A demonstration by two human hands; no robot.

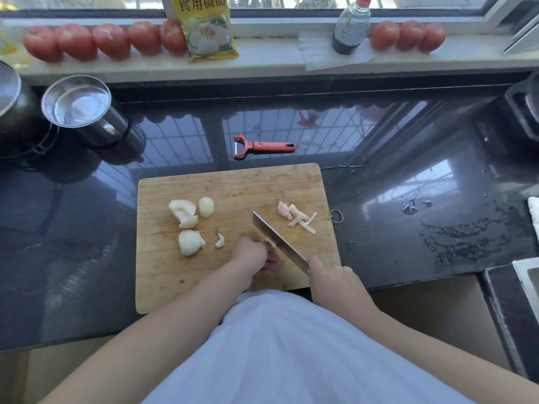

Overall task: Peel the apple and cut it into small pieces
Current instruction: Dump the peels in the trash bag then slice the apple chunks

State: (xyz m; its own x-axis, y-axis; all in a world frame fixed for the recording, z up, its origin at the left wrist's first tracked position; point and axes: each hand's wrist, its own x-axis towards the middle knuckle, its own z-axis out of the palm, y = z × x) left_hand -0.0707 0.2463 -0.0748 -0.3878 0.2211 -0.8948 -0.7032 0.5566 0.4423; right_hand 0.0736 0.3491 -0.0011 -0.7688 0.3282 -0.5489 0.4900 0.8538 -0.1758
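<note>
Cutting is in hand: an apple piece [269, 242] is pinched by the left hand [251, 255] near the board's [163, 275] front, the knife [277, 240] held in the right hand's [328, 279] closed grip. Next, a steady downward slice beside the fingers is called for.

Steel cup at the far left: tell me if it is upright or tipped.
Upright: the steel cup stands on the counter, open rim facing up.
</note>
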